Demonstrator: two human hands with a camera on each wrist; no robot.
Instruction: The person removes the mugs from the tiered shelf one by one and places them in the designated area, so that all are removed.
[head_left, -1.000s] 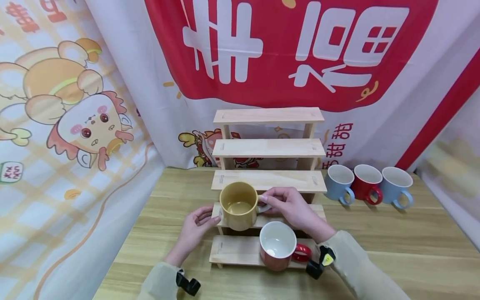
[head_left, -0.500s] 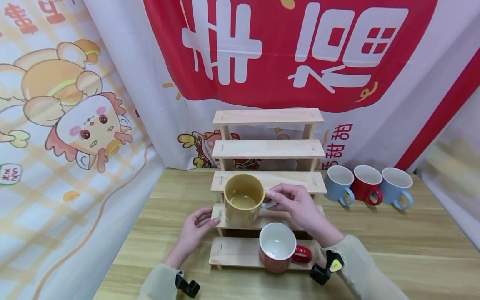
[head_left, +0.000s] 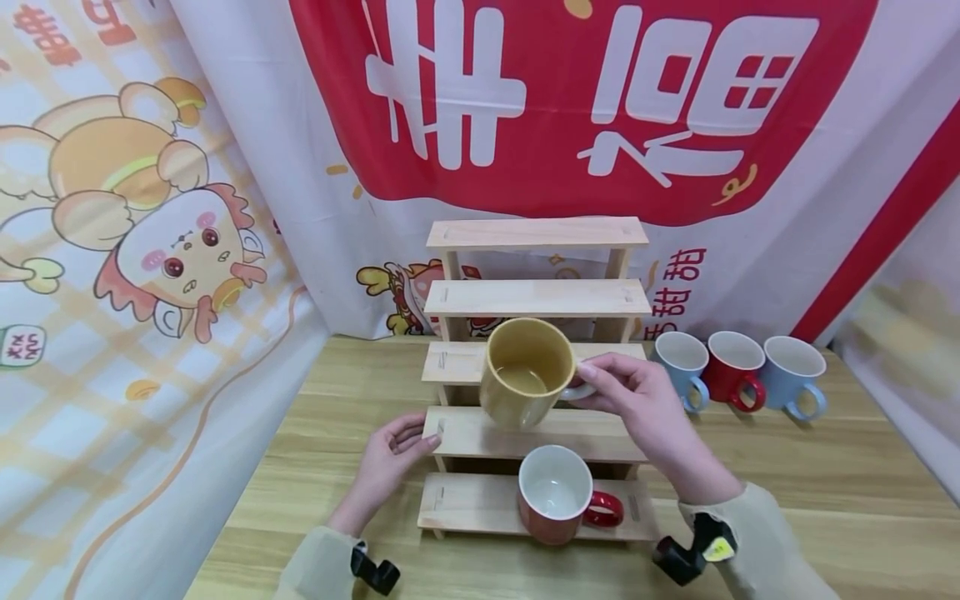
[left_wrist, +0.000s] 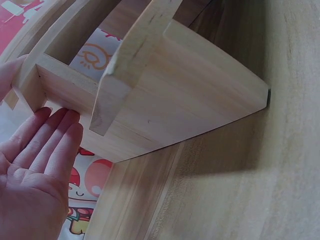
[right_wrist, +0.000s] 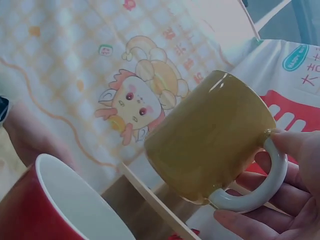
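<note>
Near centre, the right hand (head_left: 633, 400) gripped a yellow mug (head_left: 525, 379) by its handle (right_wrist: 242, 202). Lower left, the left hand (head_left: 390, 458) touched the wooden rack (head_left: 536, 297), fingers straight.

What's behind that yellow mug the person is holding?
In the head view, the middle step of the wooden rack and the step below. The stretches directly covered by the yellow mug can't be seen.

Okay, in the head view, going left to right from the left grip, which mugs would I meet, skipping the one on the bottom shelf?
Left grip, yellow mug, first light blue mug, red mug, second light blue mug.
</note>
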